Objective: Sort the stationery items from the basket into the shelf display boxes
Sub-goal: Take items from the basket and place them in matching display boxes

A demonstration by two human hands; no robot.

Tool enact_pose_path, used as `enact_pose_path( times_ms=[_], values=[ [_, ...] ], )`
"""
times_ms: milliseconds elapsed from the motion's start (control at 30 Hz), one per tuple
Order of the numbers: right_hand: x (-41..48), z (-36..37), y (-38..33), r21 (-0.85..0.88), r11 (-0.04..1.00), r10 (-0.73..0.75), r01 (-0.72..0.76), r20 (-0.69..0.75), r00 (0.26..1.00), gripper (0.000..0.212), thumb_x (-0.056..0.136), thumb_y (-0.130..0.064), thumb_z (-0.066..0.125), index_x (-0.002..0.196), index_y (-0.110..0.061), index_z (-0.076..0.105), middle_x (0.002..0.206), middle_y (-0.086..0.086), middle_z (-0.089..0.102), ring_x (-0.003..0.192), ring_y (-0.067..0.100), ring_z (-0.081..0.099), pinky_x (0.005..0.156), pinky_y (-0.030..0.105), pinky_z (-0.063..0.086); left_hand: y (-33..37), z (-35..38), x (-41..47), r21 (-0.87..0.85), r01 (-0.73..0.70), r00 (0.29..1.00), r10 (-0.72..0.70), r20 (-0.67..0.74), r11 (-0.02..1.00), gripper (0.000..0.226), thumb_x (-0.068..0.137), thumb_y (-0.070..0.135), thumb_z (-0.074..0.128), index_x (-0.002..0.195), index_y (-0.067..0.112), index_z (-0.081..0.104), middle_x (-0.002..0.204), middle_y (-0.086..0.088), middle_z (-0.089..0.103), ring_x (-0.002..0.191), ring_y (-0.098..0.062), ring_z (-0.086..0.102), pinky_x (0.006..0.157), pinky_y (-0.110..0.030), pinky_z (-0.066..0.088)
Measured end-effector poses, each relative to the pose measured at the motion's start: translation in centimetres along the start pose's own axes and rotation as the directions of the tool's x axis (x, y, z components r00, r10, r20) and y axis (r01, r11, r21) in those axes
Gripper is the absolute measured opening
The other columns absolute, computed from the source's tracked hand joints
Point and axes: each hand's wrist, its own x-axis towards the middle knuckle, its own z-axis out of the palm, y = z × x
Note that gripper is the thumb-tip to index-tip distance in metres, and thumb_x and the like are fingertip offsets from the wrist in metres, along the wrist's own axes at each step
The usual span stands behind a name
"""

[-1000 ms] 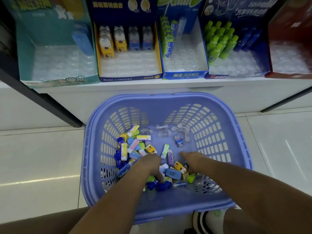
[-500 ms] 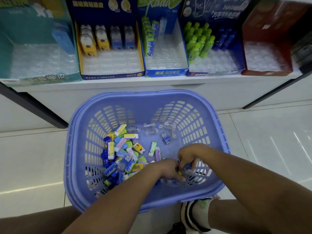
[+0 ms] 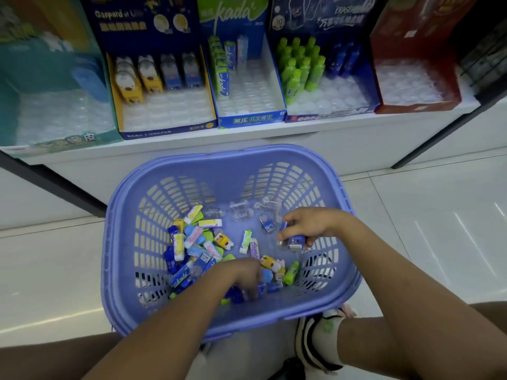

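**Both hands in the basket, right one holding blue pieces**

The shelf (image 3: 247,138) runs across the top, carrying five display boxes (image 3: 248,105) from 10 to 2 o'clock, each partly stocked. Below it on the floor sits the purple basket (image 3: 129,242), centre frame. A heap of stationery items (image 3: 197,248) lies at its 8 o'clock side, with clear pieces near 12 o'clock. The right hand (image 3: 307,226), at the basket's 3 o'clock, is clenched around small blue items (image 3: 296,241). The left hand (image 3: 244,275), at 6 o'clock, presses fingers-down into the heap; whether it grips anything, I cannot tell.
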Motion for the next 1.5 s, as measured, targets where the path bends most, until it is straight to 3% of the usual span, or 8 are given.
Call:
enact_pose_path(
  times_ms=[100, 233, 300, 500, 733, 967, 1067, 1500],
  values=[
    [-0.6, 0.5, -0.5, 0.166, 0.985, -0.052, 0.043, 0.049, 0.997, 0.025, 0.088, -0.032, 0.064, 0.094, -0.008, 0.058, 0.086, 0.009, 0.066, 0.048, 0.012, 0.05, 0.047, 0.021, 0.043, -0.3, -0.5, -1.4, -0.402, 0.036, 0.994, -0.076, -0.084, 0.915, 0.014, 0.083, 0.005, 0.061, 0.071, 0.006, 0.054, 0.067, -0.009, 0.046, 0.056, -0.016, 0.045, 0.052, -0.023, 0.038],
    [-1.6, 0.7, -1.8, 0.448, 0.885, -0.187, 0.131, 0.084, 0.979, 0.019, 0.092, -0.026, 0.058, 0.096, -0.007, 0.06, 0.088, 0.011, 0.063, 0.053, 0.013, 0.048, 0.042, 0.018, 0.036, 0.6, -3.0, -3.0, -0.988, -0.151, 0.985, -0.084, -0.154, 0.043, 0.013, 0.093, 0.016, 0.046, 0.084, 0.009, 0.052, 0.072, -0.009, 0.052, 0.06, -0.019, 0.051, 0.06, -0.03, 0.05],
    [-2.2, 0.8, -2.6, 0.487, 0.854, -0.248, 0.18, 0.078, 0.966, 0.018, 0.088, -0.028, 0.06, 0.093, -0.01, 0.062, 0.086, 0.015, 0.057, 0.06, 0.017, 0.045, 0.044, 0.02, 0.033, 1.2, -4.1, -4.0, -0.961, -0.245, 0.97, -0.039, -0.242, -0.131, 0.023, 0.096, 0.03, 0.048, 0.098, 0.009, 0.058, 0.084, -0.008, 0.061, 0.068, -0.019, 0.06, 0.061, -0.03, 0.055],
    [-4.0, 0.5, -5.7, 0.342, 0.865, -0.352, 0.366, -0.106, 0.93, 0.004, 0.083, -0.023, 0.068, 0.082, -0.019, 0.066, 0.072, 0.0, 0.065, 0.059, 0.011, 0.055, 0.048, 0.021, 0.037, 2.5, -5.3, -7.2, -0.908, -0.323, 0.907, 0.185, -0.377, -0.266, 0.046, 0.098, 0.029, 0.042, 0.135, 0.004, 0.048, 0.136, -0.025, 0.051, 0.127, -0.045, 0.045, 0.108, -0.057, 0.034],
    [-5.1, 0.3, -8.9, -0.197, 0.862, -0.506, 0.467, -0.391, 0.769, 0.034, 0.066, -0.038, 0.083, 0.094, -0.029, 0.066, 0.087, -0.013, 0.068, 0.074, -0.011, 0.06, 0.06, 0.004, 0.042, 2.8, -6.6, -9.4, -0.854, -0.402, 0.892, 0.07, -0.447, -0.331, 0.036, 0.08, 0.029, 0.066, 0.108, 0.006, 0.064, 0.084, -0.01, 0.071, 0.066, -0.021, 0.068, 0.06, -0.032, 0.057],
    [-5.6, -1.2, -11.3, 0.639, 0.453, -0.31, 0.622, -0.541, 0.782, 0.023, 0.089, 0.0, 0.057, 0.111, 0.003, 0.061, 0.094, 0.011, 0.066, 0.079, 0.015, 0.068, 0.069, 0.02, 0.057, 1.7, -9.3, -12.1, -0.714, -0.512, 0.814, -0.003, -0.581, -0.478, 0.032, 0.078, 0.028, 0.062, 0.103, 0.012, 0.071, 0.101, -0.013, 0.069, 0.076, -0.022, 0.069, 0.059, -0.03, 0.057],
    [-5.8, -1.9, -12.4, 0.663, 0.393, -0.302, 0.637, -0.562, 0.77, 0.025, 0.086, 0.008, 0.057, 0.11, 0.001, 0.056, 0.096, 0.015, 0.066, 0.079, 0.017, 0.071, 0.075, 0.023, 0.058, 1.5, -10.4, -13.7, -0.663, -0.58, 0.771, -0.056, -0.634, -0.474, 0.03, 0.082, 0.027, 0.06, 0.105, 0.011, 0.067, 0.106, -0.014, 0.065, 0.081, -0.023, 0.066, 0.059, -0.029, 0.057],
    [-2.5, -6.2, -25.1, -0.543, 0.701, -0.678, 0.463, -0.709, 0.194, 0.022, 0.079, -0.013, 0.072, 0.101, -0.014, 0.07, 0.093, -0.002, 0.07, 0.084, 0.004, 0.061, 0.08, 0.017, 0.048, -2.3, -12.7, -18.3, -0.401, -0.7, 0.643, -0.277, -0.714, -0.591, 0.015, 0.083, 0.024, 0.06, 0.089, 0.013, 0.067, 0.099, -0.011, 0.07, 0.085, -0.027, 0.069, 0.069, -0.037, 0.06]
  ],
)
